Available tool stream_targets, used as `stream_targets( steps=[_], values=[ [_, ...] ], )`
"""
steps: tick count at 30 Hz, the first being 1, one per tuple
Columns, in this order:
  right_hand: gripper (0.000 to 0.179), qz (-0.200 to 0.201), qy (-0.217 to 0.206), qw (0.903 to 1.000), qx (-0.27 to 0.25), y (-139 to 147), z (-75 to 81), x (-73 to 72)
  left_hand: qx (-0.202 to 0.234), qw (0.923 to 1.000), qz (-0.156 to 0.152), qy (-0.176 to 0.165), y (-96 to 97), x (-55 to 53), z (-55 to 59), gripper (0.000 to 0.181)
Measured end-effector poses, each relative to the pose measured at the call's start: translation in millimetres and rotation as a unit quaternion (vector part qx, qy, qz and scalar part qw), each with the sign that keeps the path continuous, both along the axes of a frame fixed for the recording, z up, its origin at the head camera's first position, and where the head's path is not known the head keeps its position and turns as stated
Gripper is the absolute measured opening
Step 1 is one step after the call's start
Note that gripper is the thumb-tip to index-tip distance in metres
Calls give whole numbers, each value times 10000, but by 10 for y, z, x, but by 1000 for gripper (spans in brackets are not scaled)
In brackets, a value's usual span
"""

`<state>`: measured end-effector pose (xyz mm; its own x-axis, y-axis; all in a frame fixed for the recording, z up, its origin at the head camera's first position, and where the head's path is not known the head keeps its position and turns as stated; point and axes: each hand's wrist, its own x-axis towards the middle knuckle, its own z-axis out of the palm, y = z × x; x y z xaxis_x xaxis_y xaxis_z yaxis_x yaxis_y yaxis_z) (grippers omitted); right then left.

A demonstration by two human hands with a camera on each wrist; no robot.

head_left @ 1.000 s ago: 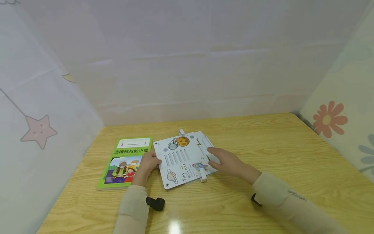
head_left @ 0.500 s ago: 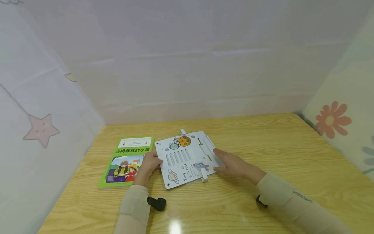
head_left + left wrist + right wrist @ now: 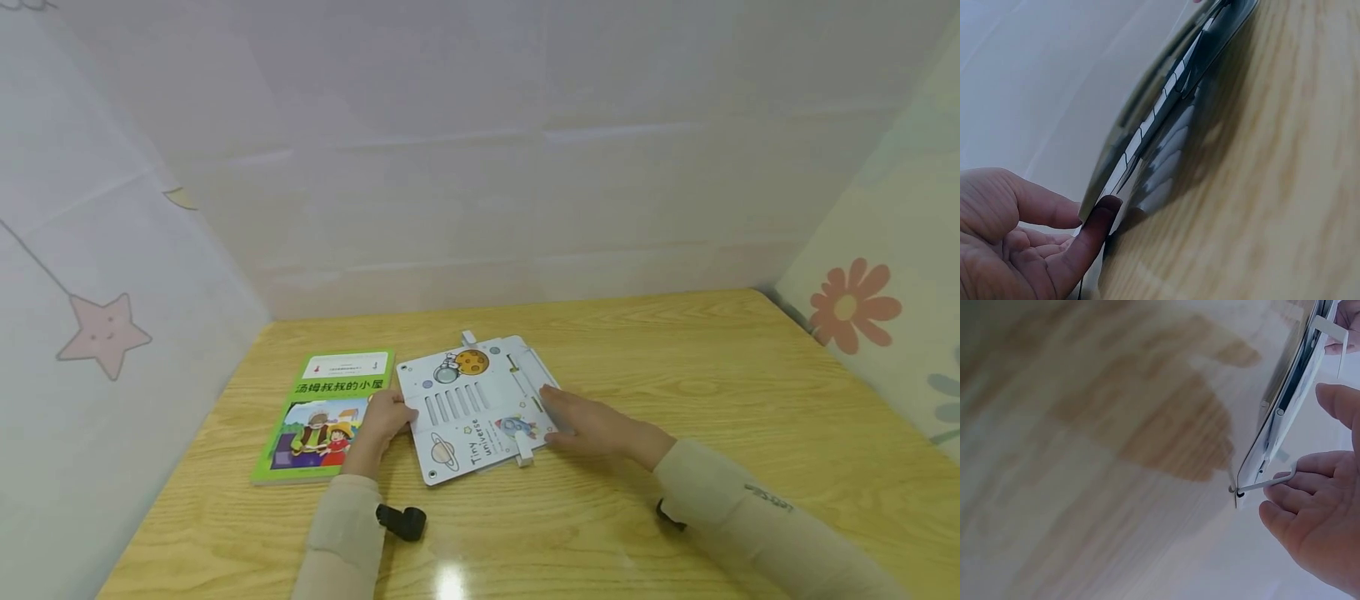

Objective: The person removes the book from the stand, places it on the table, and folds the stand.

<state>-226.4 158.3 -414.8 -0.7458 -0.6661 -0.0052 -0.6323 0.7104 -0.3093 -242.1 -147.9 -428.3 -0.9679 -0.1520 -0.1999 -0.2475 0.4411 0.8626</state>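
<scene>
A white book stand point(image 3: 497, 392) printed with "Tiny universe", a planet, a rocket and an astronaut lies at a slant on the table, slots cut through its panel. My left hand point(image 3: 382, 421) pinches its left edge; the left wrist view shows thumb and finger on either side of the thin panel point(image 3: 1147, 115), which is tilted up from the wood. At the opposite edge is my right hand point(image 3: 592, 423), fingers loosely extended and thumb apart. In the right wrist view its fingertips point(image 3: 1272, 512) are right at a thin white wire bar point(image 3: 1269, 483) sticking out from the stand.
A green-covered picture book point(image 3: 315, 437) lies left of the stand, partly behind my left hand. White page clips point(image 3: 523, 452) project from the stand's near and far edges. The wooden table point(image 3: 712, 375) meets a pale cloth wall point(image 3: 480, 208) at the back.
My right hand drew back rightward off the stand's face, then came slightly in to its right edge. My left hand keeps its pinch, and the stand holds about the same place.
</scene>
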Motion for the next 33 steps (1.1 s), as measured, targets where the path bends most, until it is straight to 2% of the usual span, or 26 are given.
stream_targets(
  steps=[13,24,30,33],
  values=[
    [60,133,-173,9996,166,-75,-16,2,171,9998,-104,54,9,3,-11,20],
    [58,106,-183,9993,324,-114,1,5,88,9999,-86,-8,23,-6,-1,20],
    [58,136,39,9990,432,-144,-11,0,-242,9996,-41,-128,1,-13,16,6],
    [59,97,77,9989,460,-152,-17,4,-412,9990,-92,-124,1,-21,34,12]
  ],
)
